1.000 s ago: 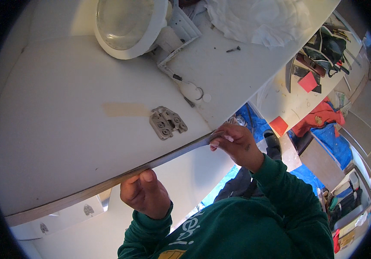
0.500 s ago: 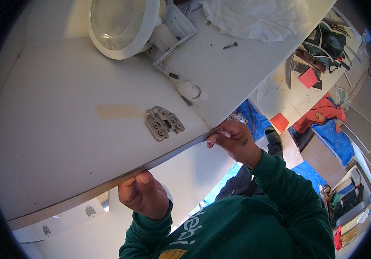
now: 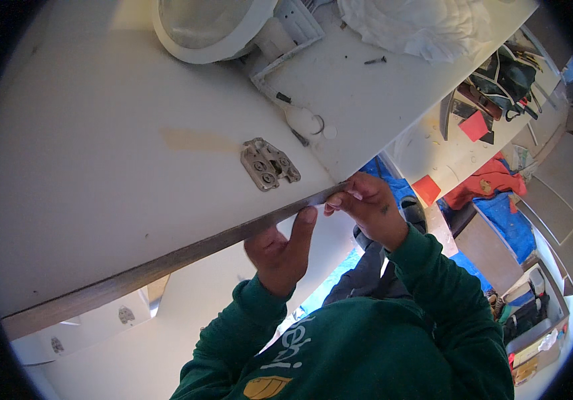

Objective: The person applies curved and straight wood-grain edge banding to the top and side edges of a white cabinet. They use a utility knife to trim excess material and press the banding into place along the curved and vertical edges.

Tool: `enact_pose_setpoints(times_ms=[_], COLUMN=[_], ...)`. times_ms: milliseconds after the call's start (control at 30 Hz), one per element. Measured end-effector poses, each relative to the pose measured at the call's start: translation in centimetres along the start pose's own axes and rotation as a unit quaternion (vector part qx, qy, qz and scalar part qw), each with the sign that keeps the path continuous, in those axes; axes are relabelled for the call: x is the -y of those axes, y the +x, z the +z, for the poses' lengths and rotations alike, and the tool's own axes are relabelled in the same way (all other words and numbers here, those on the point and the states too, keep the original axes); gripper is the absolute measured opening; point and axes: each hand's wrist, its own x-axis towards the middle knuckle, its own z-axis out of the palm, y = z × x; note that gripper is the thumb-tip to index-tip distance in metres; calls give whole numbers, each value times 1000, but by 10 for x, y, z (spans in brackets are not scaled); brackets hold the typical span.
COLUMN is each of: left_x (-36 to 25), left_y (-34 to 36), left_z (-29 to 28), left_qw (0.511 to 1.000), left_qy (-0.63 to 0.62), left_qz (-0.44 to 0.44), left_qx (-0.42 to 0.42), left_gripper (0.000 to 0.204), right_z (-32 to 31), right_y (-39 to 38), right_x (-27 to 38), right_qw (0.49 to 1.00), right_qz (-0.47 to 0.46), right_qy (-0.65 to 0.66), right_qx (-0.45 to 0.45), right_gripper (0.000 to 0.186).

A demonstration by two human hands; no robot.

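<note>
A white panel (image 3: pixel 133 220) has a brown wood-look edging strip (image 3: pixel 186 257) along its near edge. My left hand (image 3: pixel 280 257) is at that edge, thumb pressed up against the strip and fingers curled below, partly hidden. At the panel's right corner my right hand (image 3: pixel 370 210) pinches the end of the strip between thumb and fingers. Just behind the edge, a metal hinge (image 3: pixel 270 164) with round screw holes lies on the panel. A tan smear (image 3: pixel 196 141) marks the surface to the hinge's left.
Farther back are a round white-rimmed lamp-like fitting (image 3: pixel 213 50), a screw (image 3: pixel 375 61) and crumpled white plastic (image 3: pixel 420 27). A short cable end (image 3: pixel 300 137) lies near the hinge. To the right, a second table holds a dark tool bag (image 3: pixel 506 77); a blue tarp (image 3: pixel 506 220) covers some floor.
My left hand has slid right along the edging strip, close to my right hand. My right hand keeps its pinch at the corner. The view has shifted slightly.
</note>
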Motion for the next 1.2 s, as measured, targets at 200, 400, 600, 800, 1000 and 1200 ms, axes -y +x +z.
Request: enact_pose_setpoints(times_ms=[200,400,600,800,1000,1200], left_x=[21,30,34,34,33,41], left_y=[8,11,22,21,25,30], left_z=[19,17,11,9,13,10], left_qw=[996,991,971,975,964,950], left_qy=[-23,20,84,69,85,100], left_qz=[12,86,199,190,248,293], left_qx=[83,101,100,90,45,30], left_gripper=[16,16,16,14,10,12], right_z=[-2,-3,-8,-15,-21,13], right_y=[0,3,8,4,-38,-57], right_x=[-4,3,11,18,31,59], right_qw=[1000,1000,999,990,976,957], right_qz=[3,9,34,87,86,-2], right_qy=[12,15,-17,-110,-177,-280], right_qx=[-4,7,19,-13,-94,-77], right_gripper=[12,13,17,21,20,15])
